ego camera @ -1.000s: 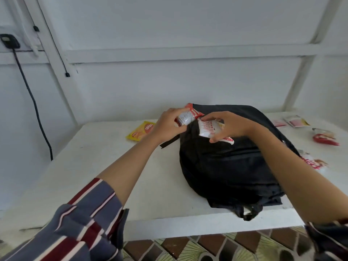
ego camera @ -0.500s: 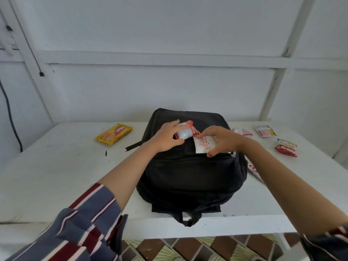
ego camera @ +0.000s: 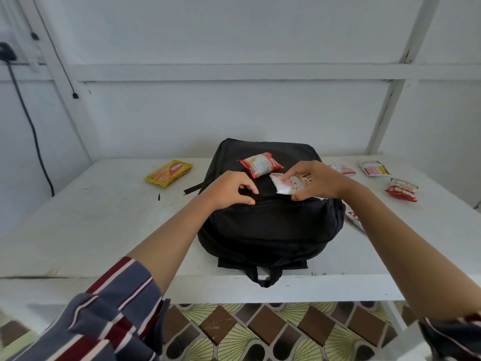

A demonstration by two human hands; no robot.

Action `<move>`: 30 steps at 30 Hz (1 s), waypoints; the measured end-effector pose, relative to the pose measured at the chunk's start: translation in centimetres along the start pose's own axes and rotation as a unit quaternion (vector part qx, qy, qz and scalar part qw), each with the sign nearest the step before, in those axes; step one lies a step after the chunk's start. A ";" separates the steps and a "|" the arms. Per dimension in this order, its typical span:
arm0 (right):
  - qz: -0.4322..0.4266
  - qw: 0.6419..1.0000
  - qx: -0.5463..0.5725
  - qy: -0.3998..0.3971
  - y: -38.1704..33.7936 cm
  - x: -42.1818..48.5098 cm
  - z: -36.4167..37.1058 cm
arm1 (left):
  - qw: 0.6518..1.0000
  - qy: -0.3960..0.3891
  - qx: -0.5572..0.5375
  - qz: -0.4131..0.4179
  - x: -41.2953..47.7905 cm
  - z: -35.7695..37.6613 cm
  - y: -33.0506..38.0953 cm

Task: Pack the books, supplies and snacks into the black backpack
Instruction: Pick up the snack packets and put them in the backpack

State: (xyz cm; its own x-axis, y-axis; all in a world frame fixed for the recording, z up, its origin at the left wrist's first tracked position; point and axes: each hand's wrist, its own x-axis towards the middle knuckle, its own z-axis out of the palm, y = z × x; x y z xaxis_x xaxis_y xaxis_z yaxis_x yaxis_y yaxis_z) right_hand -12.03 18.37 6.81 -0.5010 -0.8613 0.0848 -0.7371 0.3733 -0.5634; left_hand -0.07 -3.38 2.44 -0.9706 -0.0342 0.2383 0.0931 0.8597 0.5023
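The black backpack (ego camera: 268,225) lies flat on the white table (ego camera: 104,220), its handle loop hanging over the front edge. A red and white snack packet (ego camera: 261,164) lies loose on top of the bag. My right hand (ego camera: 316,182) grips a white and red snack packet (ego camera: 285,185) against the bag near its zipper line. My left hand (ego camera: 230,188) rests on the bag's left side, fingers curled on the fabric by the zipper; whether it pinches the zipper I cannot tell.
A yellow snack packet (ego camera: 169,172) lies left of the bag. Right of it lie several red and white packets (ego camera: 374,168), one red bag (ego camera: 402,190) and one partly under my right forearm (ego camera: 354,219). A white wall stands behind; a black cable (ego camera: 33,131) hangs at left.
My left hand let go of the red and white packet, which now lies on top of the bag, and moved down to the bag's zipper line. The right hand still holds its packet.
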 end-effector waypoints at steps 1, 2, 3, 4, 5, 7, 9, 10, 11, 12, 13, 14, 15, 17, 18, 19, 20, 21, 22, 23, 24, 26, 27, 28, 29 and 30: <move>-0.002 1.000 0.000 -0.004 -0.4 -0.2 0.1 | 1.000 -0.002 0.002 -0.003 -0.1 -0.1 -0.1; -0.004 1.000 0.001 -0.007 -0.8 -0.5 0.3 | 1.000 -0.005 0.001 -0.006 -0.1 -0.2 -0.2; -0.010 1.000 0.005 -0.013 -1.3 -0.6 0.5 | 1.000 -0.004 -0.001 -0.010 -0.1 -0.3 -0.2; -0.015 1.000 0.014 -0.017 -1.7 -0.9 0.6 | 1.000 0.000 -0.006 -0.012 -0.1 -0.4 -0.2; -0.021 0.999 0.027 -0.019 -2.2 -1.2 0.7 | 1.000 0.010 -0.013 -0.011 0.0 -0.5 -0.1; -0.031 0.998 0.059 -0.016 -3.1 -1.8 0.8 | 0.999 0.040 -0.034 -0.010 0.1 -0.6 0.1; -0.041 0.996 0.079 -0.014 -3.9 -2.5 0.7 | 0.996 0.068 -0.054 -0.002 0.1 -0.7 0.4; -0.047 0.995 0.083 -0.018 -4.2 -2.8 0.8 | 0.995 0.084 -0.056 0.008 0.1 -0.8 0.6; -0.053 0.995 0.080 -0.024 -4.5 -3.0 1.0 | 0.993 0.101 -0.050 0.022 0.2 -0.9 0.8; -0.060 0.995 0.069 -0.033 -4.8 -3.2 1.4 | 0.992 0.117 -0.039 0.037 0.2 -0.9 0.9; -0.066 0.996 0.052 -0.042 -5.0 -3.2 1.9 | 0.991 0.127 -0.026 0.045 0.3 -0.9 1.1; -0.070 0.996 0.032 -0.049 -5.1 -3.1 2.6 | 0.990 0.130 -0.016 0.044 0.3 -0.9 1.2; -0.075 0.996 0.006 -0.052 -5.1 -2.8 3.3 | 0.991 0.129 -0.012 0.039 0.4 -0.9 1.3; -0.096 0.991 -0.094 -0.029 -4.6 -1.9 4.6 | 0.991 0.129 -0.018 0.027 0.4 -0.9 1.6; -0.103 0.981 -0.163 -0.004 -4.2 -1.5 5.1 | 0.991 0.129 -0.024 0.024 0.4 -0.9 1.6; -0.107 0.968 -0.226 0.029 -3.7 -1.1 5.5 | 0.991 0.128 -0.027 0.023 0.4 -0.9 1.7; -0.108 0.955 -0.269 0.063 -3.3 -0.9 5.6 | 0.991 0.125 -0.029 0.023 0.3 -0.9 1.7; -0.111 0.947 -0.285 0.096 -2.8 -0.8 5.7 | 0.992 0.122 -0.031 0.022 0.3 -0.8 1.7; -0.115 0.946 -0.276 0.126 -2.3 -0.7 5.7 | 0.992 0.117 -0.034 0.020 0.3 -0.8 1.7; -0.115 0.949 -0.251 0.149 -1.9 -0.8 5.7 | 0.993 0.111 -0.035 0.017 0.2 -0.8 1.6; -0.112 0.954 -0.223 0.165 -1.6 -0.8 5.6 | 0.994 0.102 -0.034 0.014 0.2 -0.8 1.6; -0.091 0.963 -0.191 0.165 -0.8 -0.9 5.2 | 0.996 0.076 -0.037 0.008 0.1 -0.9 1.4; -0.073 0.967 -0.187 0.154 -0.5 -0.8 4.9 | 0.997 0.061 -0.039 0.008 0.0 -0.9 1.3; -0.052 0.971 -0.187 0.139 -0.2 -0.6 4.7 | 0.998 0.048 -0.033 0.009 -0.1 -0.9 1.2; -0.035 0.974 -0.183 0.128 0.1 -0.4 4.5 | 0.999 0.039 -0.021 0.011 -0.2 -0.9 1.0; -0.023 0.976 -0.174 0.126 0.3 -0.2 4.4 | 0.999 0.034 -0.007 0.015 -0.3 -0.9 0.9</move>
State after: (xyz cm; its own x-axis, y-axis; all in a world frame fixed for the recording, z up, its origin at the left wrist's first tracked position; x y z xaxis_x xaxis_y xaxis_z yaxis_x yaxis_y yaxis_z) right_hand -10.18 17.11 3.02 -0.5269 -0.7844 0.3271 -0.8490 0.4685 -0.2443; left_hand 0.50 -3.06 3.57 -0.9500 -0.0440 0.3091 0.1250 0.8536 0.5057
